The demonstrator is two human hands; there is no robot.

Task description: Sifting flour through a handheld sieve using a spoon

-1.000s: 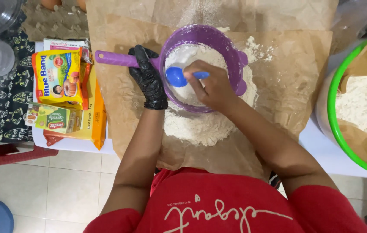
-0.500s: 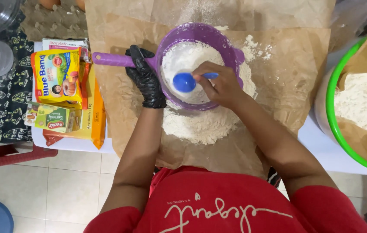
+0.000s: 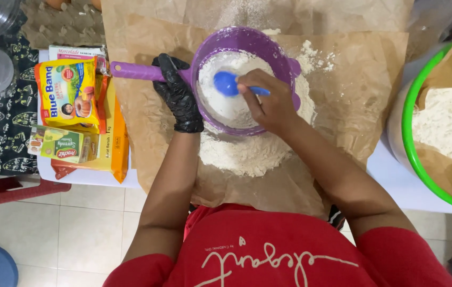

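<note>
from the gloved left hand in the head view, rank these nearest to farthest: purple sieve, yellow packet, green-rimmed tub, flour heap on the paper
From the left hand:
1. purple sieve - its handle is in this hand's grip.
2. flour heap - just right of and below the glove, on the brown paper.
3. yellow packet - off to the left, on the table edge.
4. green-rimmed tub - far right of the picture.
</note>
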